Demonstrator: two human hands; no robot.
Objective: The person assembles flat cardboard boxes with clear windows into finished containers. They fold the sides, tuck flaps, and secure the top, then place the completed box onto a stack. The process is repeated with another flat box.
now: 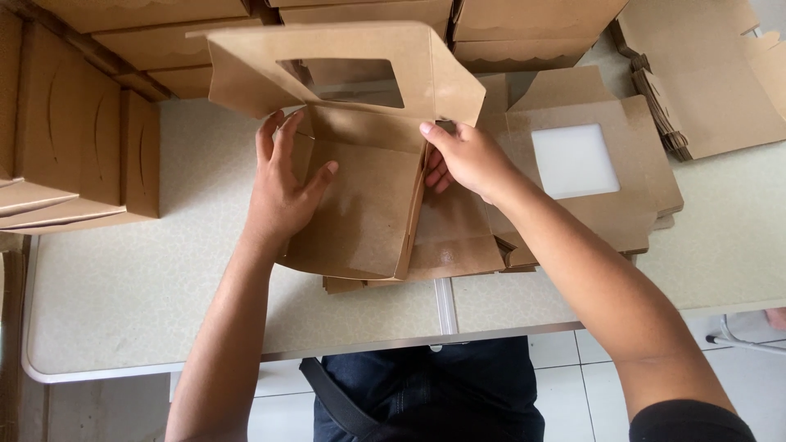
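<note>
Left hand (282, 184): fingers spread flat against left wall of half-folded box (360, 196).
Right hand (467, 155): pinching box's right wall.
Box: table (123, 303) centre, atop flat blanks (589, 176).
Around: finished boxes (74, 147) left, far.

My pale patterned table (164, 311) as landmark, finished brown boxes (82, 147) stacked on its left end, more boxes (491, 24) along its far edge, folded flats (704, 90) at its far right corner, white tiled floor (573, 385) below its near edge

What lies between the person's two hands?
In the head view, the half-folded brown box lies between left hand and right hand.
</note>
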